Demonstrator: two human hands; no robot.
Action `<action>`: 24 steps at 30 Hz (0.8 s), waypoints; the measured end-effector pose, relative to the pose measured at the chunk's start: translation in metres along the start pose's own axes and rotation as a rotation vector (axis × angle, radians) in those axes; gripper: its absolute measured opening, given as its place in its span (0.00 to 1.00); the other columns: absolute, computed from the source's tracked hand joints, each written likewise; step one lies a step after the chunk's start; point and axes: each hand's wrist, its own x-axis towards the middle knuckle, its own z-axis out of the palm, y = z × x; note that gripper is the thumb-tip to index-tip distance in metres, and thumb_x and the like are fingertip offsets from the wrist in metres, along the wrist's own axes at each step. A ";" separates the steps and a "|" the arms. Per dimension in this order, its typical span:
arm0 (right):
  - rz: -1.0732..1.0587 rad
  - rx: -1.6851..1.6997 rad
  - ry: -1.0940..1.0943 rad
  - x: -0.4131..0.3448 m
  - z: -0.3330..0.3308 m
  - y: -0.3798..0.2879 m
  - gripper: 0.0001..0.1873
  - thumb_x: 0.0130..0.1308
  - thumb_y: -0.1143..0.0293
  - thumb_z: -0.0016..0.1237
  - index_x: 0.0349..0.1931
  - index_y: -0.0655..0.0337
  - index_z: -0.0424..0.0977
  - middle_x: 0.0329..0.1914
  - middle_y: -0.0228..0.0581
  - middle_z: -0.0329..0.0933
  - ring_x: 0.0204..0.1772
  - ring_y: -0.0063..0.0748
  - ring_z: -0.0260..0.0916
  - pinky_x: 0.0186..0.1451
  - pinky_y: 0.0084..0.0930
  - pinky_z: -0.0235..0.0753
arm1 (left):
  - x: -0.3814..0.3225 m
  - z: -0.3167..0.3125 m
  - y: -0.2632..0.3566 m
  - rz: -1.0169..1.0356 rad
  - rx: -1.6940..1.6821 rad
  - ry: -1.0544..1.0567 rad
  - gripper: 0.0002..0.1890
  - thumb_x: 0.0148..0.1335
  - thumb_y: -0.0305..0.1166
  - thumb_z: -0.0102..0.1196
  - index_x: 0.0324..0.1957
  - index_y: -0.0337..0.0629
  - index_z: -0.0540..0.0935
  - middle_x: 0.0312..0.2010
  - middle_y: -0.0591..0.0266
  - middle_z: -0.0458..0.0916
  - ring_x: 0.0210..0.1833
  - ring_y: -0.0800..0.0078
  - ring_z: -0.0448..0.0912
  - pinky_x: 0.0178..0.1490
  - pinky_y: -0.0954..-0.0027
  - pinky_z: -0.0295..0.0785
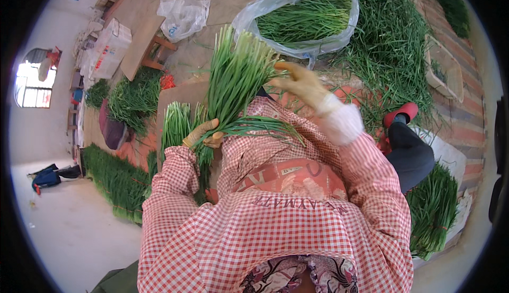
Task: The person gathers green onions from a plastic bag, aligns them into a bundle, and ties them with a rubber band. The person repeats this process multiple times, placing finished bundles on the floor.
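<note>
My left hand [204,134], in a tan glove, grips a bunch of long green leafy stalks [234,78] near its lower part. The pale ends fan upward, while some leaves bend to the right across my checked garment. My right hand [298,82], gloved too and slightly blurred, is raised at the right edge of the bunch with its fingers apart. Whether it touches the outermost stalks, I cannot tell. More stalks [176,124] lie on a brown board [165,98] just left of the held bunch.
Beyond my hands, an open clear plastic bag [244,17] holds more stalks. A large loose heap [389,42] spreads at the right, beside a pale plastic basket [453,82]. Tied bundles stand at the lower left [115,181] and lower right [433,213]. A red shoe [401,114] shows at the right.
</note>
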 end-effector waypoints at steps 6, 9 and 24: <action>-0.053 0.449 -0.295 0.044 0.012 0.000 0.16 0.66 0.55 0.49 0.29 0.59 0.75 0.16 0.24 0.67 0.14 0.15 0.55 0.16 0.15 0.49 | -0.004 -0.015 -0.010 0.089 -0.141 -0.141 0.32 0.73 0.54 0.28 0.44 0.34 0.76 0.25 0.64 0.77 0.21 0.83 0.69 0.24 0.79 0.67; -0.198 0.648 -0.096 0.039 -0.037 -0.002 0.07 0.59 0.65 0.49 0.26 0.56 0.76 0.15 0.22 0.64 0.17 0.14 0.57 0.18 0.14 0.53 | -0.011 -0.014 -0.018 0.174 -0.180 -0.035 0.33 0.72 0.55 0.27 0.47 0.32 0.76 0.27 0.61 0.79 0.23 0.81 0.72 0.24 0.78 0.69; 0.142 -0.482 -0.355 -0.027 -0.011 0.098 0.22 0.58 0.56 0.55 0.49 0.60 0.76 0.46 0.42 0.80 0.48 0.42 0.75 0.50 0.36 0.73 | -0.007 -0.001 -0.012 0.100 0.102 0.056 0.26 0.71 0.52 0.41 0.35 0.37 0.79 0.17 0.69 0.74 0.14 0.84 0.65 0.21 0.81 0.61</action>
